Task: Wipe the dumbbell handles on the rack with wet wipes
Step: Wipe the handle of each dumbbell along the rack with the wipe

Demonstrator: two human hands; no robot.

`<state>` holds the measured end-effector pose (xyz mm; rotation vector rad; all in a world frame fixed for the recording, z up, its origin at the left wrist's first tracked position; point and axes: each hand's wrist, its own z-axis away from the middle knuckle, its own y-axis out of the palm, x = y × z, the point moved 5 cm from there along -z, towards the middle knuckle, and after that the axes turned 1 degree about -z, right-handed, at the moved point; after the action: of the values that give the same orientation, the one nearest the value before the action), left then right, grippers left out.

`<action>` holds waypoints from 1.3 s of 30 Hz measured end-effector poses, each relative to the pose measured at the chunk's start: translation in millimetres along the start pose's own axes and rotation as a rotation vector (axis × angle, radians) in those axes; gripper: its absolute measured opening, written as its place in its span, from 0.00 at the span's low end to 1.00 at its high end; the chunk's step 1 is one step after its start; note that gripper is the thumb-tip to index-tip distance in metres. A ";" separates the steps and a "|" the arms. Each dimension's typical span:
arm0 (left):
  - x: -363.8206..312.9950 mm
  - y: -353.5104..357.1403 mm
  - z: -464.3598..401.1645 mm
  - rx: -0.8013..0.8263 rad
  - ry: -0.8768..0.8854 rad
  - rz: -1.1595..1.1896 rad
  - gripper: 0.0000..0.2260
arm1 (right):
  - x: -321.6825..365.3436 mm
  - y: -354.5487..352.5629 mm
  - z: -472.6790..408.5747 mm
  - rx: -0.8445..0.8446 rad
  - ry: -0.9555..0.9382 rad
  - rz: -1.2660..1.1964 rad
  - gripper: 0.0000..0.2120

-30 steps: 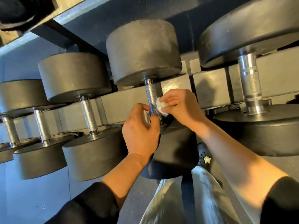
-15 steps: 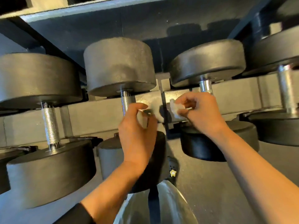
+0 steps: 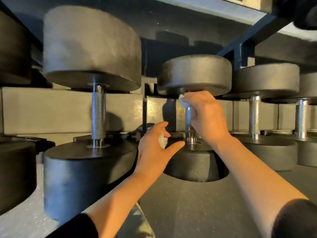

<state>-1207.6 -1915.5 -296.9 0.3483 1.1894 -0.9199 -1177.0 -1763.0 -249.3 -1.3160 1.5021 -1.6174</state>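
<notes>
The right hand (image 3: pixel 206 115) grasps the top of a dumbbell handle (image 3: pixel 188 117) with a white wet wipe (image 3: pixel 183 101) pressed under its fingers, just beneath the far weight head (image 3: pixel 195 74). The left hand (image 3: pixel 155 150) hovers near the handle's lower end, its fingers loosely curled around a second wipe (image 3: pixel 162 140). This dumbbell lies on the rack (image 3: pixel 51 109), with a larger dumbbell (image 3: pixel 98 114) to its left and others to its right.

Upper dumbbell handle (image 3: pixel 188 115) behind right hand (image 3: pixel 206 115) (wipe (image 3: pixel 182 101) mostly hidden too)
</notes>
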 end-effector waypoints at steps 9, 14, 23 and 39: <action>5.9 5.6 -3.8 -0.007 -0.044 0.066 0.25 | -11.9 18.1 20.1 0.375 -0.060 0.086 0.20; 4.7 4.6 -5.4 -0.009 -0.044 0.053 0.25 | -11.6 4.9 35.5 0.616 0.010 -0.068 0.16; 4.0 5.3 -3.5 -0.013 -0.043 0.045 0.21 | -29.1 -25.0 29.2 -0.029 0.204 -0.218 0.15; 3.3 6.1 -7.1 -0.023 -0.017 -0.184 0.21 | -31.5 -3.3 38.8 0.307 0.223 -0.337 0.08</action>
<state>-1207.2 -1908.5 -303.9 0.2140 1.2298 -1.0657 -1129.7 -1749.8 -259.2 -1.2957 1.1275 -2.1723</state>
